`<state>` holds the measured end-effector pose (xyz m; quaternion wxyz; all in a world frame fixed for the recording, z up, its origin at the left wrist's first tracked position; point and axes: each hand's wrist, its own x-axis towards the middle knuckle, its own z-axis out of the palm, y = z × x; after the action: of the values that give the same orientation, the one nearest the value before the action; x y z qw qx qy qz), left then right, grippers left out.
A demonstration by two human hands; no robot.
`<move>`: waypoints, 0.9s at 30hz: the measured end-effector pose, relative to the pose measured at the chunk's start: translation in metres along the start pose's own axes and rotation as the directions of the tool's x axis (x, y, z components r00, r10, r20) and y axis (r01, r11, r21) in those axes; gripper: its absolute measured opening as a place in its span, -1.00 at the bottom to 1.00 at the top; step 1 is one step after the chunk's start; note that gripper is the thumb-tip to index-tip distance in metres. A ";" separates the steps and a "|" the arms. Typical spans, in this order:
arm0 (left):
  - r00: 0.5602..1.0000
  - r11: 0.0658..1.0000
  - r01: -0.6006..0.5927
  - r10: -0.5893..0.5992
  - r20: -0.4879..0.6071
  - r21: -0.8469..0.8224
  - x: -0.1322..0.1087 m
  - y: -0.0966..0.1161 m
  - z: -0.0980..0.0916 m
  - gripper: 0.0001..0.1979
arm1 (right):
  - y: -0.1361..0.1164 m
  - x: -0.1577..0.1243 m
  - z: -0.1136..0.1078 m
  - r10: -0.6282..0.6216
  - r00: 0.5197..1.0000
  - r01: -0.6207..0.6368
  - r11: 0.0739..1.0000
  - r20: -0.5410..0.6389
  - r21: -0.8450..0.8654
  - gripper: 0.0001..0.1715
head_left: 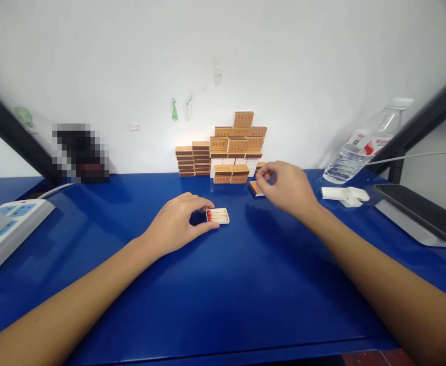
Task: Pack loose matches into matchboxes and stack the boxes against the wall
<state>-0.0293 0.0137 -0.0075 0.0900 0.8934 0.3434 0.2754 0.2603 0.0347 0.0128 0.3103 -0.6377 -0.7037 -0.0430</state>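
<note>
My left hand (180, 221) grips a small white matchbox tray (223, 222) on the table, thumb on its near side and fingers on its far side. The tray is filled with red-tipped matches (215, 215). Over to the right, my right hand (286, 185) is closed in a pinch; whatever may be between its fingertips is too small to make out. Just below and left of those fingertips, a matchbox (256, 188) lies on the table, partly covered by the hand. Behind both hands, a stepped stack of orange-brown matchboxes (237, 145) rises against the wall.
Two columns of matchboxes (192, 160) adjoin the stack on the left. At right are a tilted water bottle (354, 147), a white plastic piece (345, 194) and a phone (424, 211) on a stand. A power strip (20, 218) lies at left on the blue table (207, 295).
</note>
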 end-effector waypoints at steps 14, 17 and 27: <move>0.984 0.988 0.152 -0.154 -0.093 -0.030 0.002 -0.006 -0.001 -0.56 | 0.011 0.005 -0.008 0.197 0.918 -0.190 0.980 0.343 -0.055 -0.60; 0.969 0.979 0.194 -0.202 -0.140 -0.067 0.003 -0.008 -0.001 -0.59 | 0.002 0.002 -0.014 -0.041 0.898 -0.049 0.980 0.437 0.192 -0.59; 0.984 0.986 0.120 -0.133 -0.116 -0.112 0.003 -0.007 -0.002 -0.67 | -0.016 -0.009 -0.008 -0.301 0.840 0.107 0.908 0.452 0.405 -0.70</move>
<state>-0.0328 0.0214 -0.0066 0.1327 0.8452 0.3896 0.3410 0.2483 0.0197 0.0203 0.2215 -0.4777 -0.8205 0.2227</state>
